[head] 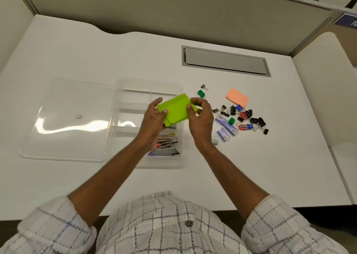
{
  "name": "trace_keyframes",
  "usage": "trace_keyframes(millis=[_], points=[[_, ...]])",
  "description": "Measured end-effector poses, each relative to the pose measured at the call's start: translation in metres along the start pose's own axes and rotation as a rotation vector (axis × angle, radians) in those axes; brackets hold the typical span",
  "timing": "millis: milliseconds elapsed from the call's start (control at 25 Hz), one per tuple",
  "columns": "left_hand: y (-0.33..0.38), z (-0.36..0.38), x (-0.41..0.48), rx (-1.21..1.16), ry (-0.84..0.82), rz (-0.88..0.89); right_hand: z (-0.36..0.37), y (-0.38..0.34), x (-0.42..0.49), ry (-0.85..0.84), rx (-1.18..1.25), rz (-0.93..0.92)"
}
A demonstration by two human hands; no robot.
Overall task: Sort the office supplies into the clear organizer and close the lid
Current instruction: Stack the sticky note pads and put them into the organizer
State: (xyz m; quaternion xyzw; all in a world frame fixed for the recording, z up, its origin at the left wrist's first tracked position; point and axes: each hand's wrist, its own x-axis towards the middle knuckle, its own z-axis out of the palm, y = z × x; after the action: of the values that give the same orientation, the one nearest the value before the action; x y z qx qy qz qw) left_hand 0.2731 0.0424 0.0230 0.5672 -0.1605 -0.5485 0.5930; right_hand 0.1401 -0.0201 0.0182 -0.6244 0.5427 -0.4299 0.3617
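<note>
1. Plainly, both hands share one grip on the green pad (176,110): the left hand (154,118) has its thumb on top and fingers beneath the near-left corner, and the right hand (201,116) pinches the right edge, fingers curled shut on it.
2. That pad hangs above the organizer (123,83), over its right-hand column of cells, not yet resting in any cell. Its long axis runs from far-left to near-right, skewed against the straight dividers; I judge it must be turned square before it can drop in.
3. Neither hand is nearer; each holds one end, so either could do the turning.
4. Below the wrists, the nearest cell already holds pens (167,147).
5. On the left, the lid (67,118) lies open and flat on the bench (251,176), touching the organizer's left side.
6. On the right, well apart from the organizer, lie the orange pad (237,98), sharpeners (244,115), clips (259,122) and staple boxes (225,130).
7. No brand can be read; print on the staple boxes is too small.
</note>
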Motion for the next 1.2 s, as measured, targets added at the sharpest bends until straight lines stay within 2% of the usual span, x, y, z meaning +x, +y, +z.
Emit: trace_keyframes(millis=[120, 240, 360, 640, 720, 800, 880, 960, 1080, 1200], points=[[0.020, -0.020, 0.041, 0.264, 0.042, 0.041, 0.016, -0.002, 0.015, -0.081, 0.073, 0.132], [0.039, -0.024, 0.076, 0.495, -0.083, 0.083, 0.036, -0.003, 0.036, -0.103, 0.019, 0.202], [0.047, -0.020, 0.093, 0.655, -0.154, 0.144, 0.052, 0.002, 0.054, -0.090, -0.056, 0.187], [0.043, -0.019, 0.111, 0.824, -0.140, 0.188, 0.063, 0.017, 0.068, -0.054, -0.110, 0.132], [0.039, -0.021, 0.111, 0.832, -0.108, 0.214, 0.060, 0.022, 0.066, -0.083, -0.226, 0.058], [0.033, -0.024, 0.111, 0.839, -0.080, 0.267, 0.055, 0.023, 0.061, -0.076, -0.439, -0.125], [0.026, -0.028, 0.109, 0.862, -0.089, 0.341, 0.050, 0.019, 0.057, -0.048, -0.475, -0.229], [0.021, -0.034, 0.107, 0.890, -0.108, 0.428, 0.044, 0.015, 0.055, -0.039, -0.493, -0.233], [0.012, -0.036, 0.099, 0.963, -0.174, 0.524, 0.035, 0.020, 0.051, -0.150, -0.835, -0.300], [0.004, -0.028, 0.093, 1.128, -0.257, 0.515, 0.031, 0.021, 0.051, -0.271, -1.075, -0.431]])
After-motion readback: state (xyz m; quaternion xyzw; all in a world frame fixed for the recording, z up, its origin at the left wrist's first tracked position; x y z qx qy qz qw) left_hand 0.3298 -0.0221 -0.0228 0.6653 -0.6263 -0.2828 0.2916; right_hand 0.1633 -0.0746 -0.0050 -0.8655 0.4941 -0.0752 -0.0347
